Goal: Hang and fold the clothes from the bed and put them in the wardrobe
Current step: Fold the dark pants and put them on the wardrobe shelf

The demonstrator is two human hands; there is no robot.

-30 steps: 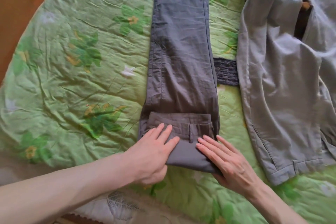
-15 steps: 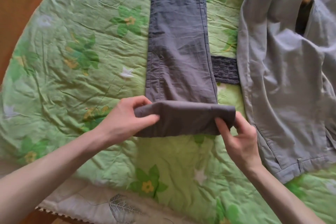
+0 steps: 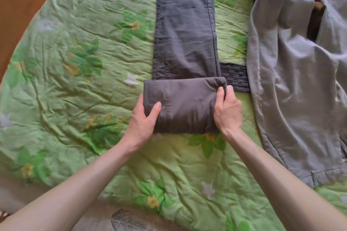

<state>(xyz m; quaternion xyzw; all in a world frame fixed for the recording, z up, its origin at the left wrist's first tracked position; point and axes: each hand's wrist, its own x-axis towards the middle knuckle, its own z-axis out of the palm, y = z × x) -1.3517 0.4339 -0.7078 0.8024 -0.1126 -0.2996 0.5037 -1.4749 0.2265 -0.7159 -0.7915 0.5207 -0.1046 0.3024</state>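
— What are the hands doing?

— Both are gripping the folded end of the dark grey trousers (image 3: 185,107). The left hand (image 3: 143,120) is clasping the left edge of the fold, thumb lying on top. The right hand (image 3: 228,110) is pinching the right edge, fingers curling round it near the top corner.

— And where are the trousers lying?

— They are lying on the green floral bedspread (image 3: 75,80), with the unfolded legs stretching away towards the top of the view (the far end is running out of sight).

— Anything beside them?

— A light grey jacket (image 3: 293,80) is sprawling to the right, and a dark knitted piece (image 3: 235,77) is peeking out between the two.
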